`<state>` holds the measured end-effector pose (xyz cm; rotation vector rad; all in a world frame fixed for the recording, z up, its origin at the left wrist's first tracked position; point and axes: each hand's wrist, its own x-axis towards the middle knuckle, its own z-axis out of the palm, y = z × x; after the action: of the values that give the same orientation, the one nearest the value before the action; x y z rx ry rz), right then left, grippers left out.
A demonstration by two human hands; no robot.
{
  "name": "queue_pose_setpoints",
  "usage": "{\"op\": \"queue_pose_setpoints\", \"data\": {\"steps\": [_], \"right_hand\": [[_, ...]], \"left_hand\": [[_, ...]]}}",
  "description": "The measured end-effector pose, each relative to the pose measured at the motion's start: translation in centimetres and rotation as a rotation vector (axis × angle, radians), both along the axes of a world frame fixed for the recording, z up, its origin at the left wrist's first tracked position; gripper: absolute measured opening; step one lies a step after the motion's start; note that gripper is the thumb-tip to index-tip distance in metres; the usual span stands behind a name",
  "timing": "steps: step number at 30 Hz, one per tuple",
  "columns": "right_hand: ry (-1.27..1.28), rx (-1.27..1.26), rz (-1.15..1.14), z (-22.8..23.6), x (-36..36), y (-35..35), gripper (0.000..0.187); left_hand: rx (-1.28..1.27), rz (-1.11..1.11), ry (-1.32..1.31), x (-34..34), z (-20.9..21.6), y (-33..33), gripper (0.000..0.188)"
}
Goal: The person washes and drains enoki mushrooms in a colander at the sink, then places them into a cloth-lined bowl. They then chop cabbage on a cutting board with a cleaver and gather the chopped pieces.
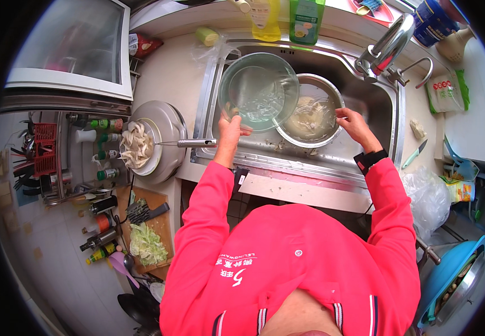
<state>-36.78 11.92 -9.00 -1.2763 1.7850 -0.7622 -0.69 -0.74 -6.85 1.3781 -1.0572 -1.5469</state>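
My left hand [231,127] is closed on the near left edge of a clear greenish bowl [226,84], which holds a little water. That bowl is over the left part of the sink, overlapping the left edge of a round metal basin [300,141]. Cloudy water with pale bits fills the basin. At the basin's right rim, my right hand [354,124] is closed, with fingers curled against the metal; its fingertips are partly hidden.
A steel double-edged sink [385,134] surrounds both vessels, with a tap [388,47] at its far right. Left of it, a strainer of pale slices [137,147] rests on a pot. A cutting board [161,224] carries chopped cabbage [147,245]. One small knife [414,155] lies right.
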Motion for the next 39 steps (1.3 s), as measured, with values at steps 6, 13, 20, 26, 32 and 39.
{"op": "queue_pose_setpoints", "data": {"steps": [6, 13, 20, 26, 32, 39], "right_hand": [[0.002, 0.025, 0.030, 0.4, 0.9, -0.1, 0.037], [0.021, 0.080, 0.073, 0.9, 1.2, -0.3, 0.037], [0.051, 0.031, 0.092, 0.4, 1.5, -0.6, 0.037], [0.013, 0.020, 0.155, -0.2, 1.3, -0.8, 0.036], [0.045, 0.126, 0.177, 2.0, 3.7, -1.7, 0.034], [-0.242, -0.168, 0.508, 12.7, 17.3, -7.5, 0.034]], "left_hand": [[-0.126, 0.075, -0.129, 3.1, -0.4, 0.4, 0.063], [-1.091, 0.086, -0.843, 3.5, 0.5, 1.9, 0.056], [-1.028, 0.231, -0.752, 2.9, 0.4, 0.9, 0.063], [-0.197, 0.533, 0.014, 2.6, -0.3, -1.5, 0.063], [-0.087, 0.532, 0.362, 3.4, 0.3, -4.3, 0.045], [-0.036, 0.601, 0.555, 2.6, 1.3, -5.1, 0.049]]}}
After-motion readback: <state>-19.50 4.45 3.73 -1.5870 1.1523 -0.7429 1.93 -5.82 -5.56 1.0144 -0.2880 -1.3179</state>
